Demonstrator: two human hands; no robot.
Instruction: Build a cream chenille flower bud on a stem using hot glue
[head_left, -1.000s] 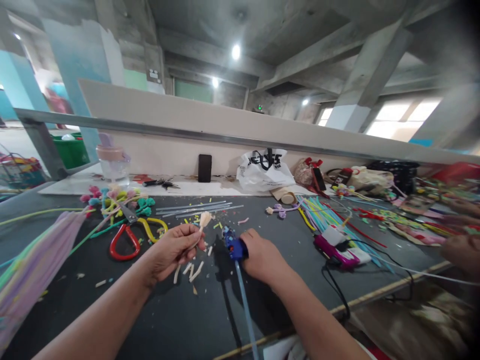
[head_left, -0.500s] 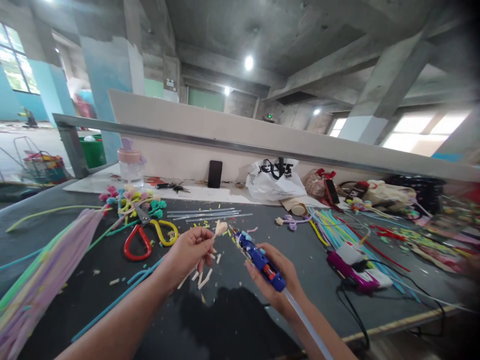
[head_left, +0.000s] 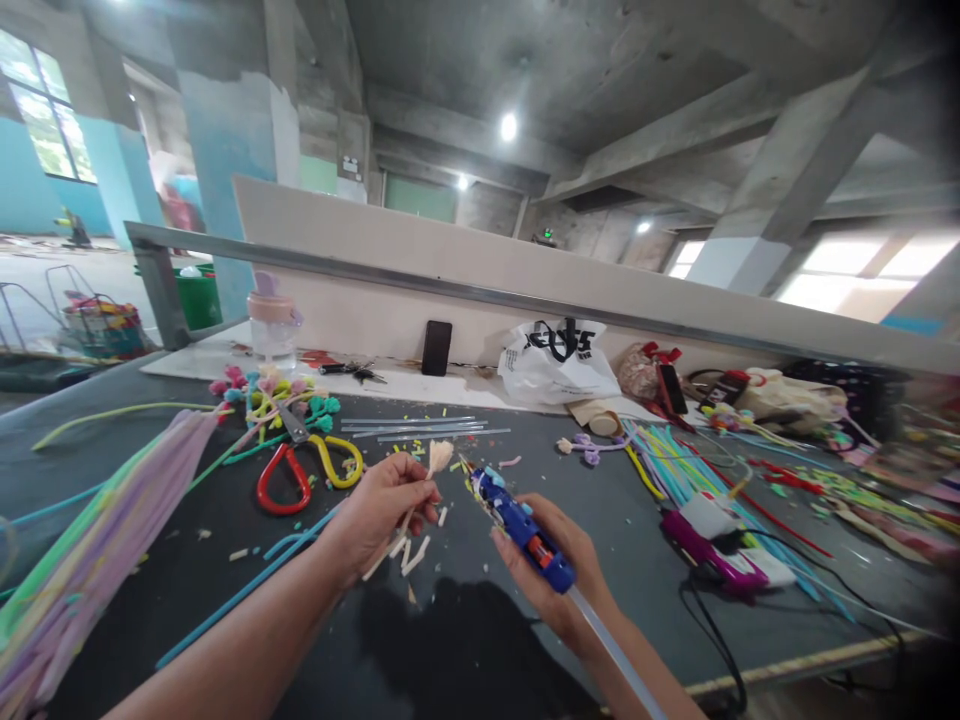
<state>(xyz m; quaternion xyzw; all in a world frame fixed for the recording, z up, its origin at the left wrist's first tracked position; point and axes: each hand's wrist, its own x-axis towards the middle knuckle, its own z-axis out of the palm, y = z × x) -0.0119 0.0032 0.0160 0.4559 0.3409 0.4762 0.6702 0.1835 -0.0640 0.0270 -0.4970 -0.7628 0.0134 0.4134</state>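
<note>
Pinched between the fingers of my left hand [head_left: 394, 505] is a thin cream stem with a small cream tuft [head_left: 440, 457] at its top. My right hand [head_left: 551, 550] is wrapped round a blue glue gun [head_left: 529, 530], whose tip points up and left, close to the tuft but apart from it. A clear glue stick [head_left: 611, 650] sticks out of the gun's back end. Short cream pieces [head_left: 415, 556] lie on the dark table [head_left: 315, 640] below my left hand. Scissors with one red and one yellow handle [head_left: 283, 480] rest left of that hand.
Pastel fuzzy stems [head_left: 127, 500] spread at the left, beside a colourful flower bundle [head_left: 274, 400]. Behind stand a bottle [head_left: 274, 335], a black phone [head_left: 436, 348] and a white bag [head_left: 559, 365]. A purple power strip [head_left: 712, 555] with cables and blue stems [head_left: 675, 465] lie right.
The view has shifted slightly, so the table items appear a little further right. The cream stem shows more clearly below my left fingers. Both hands keep their holds.
</note>
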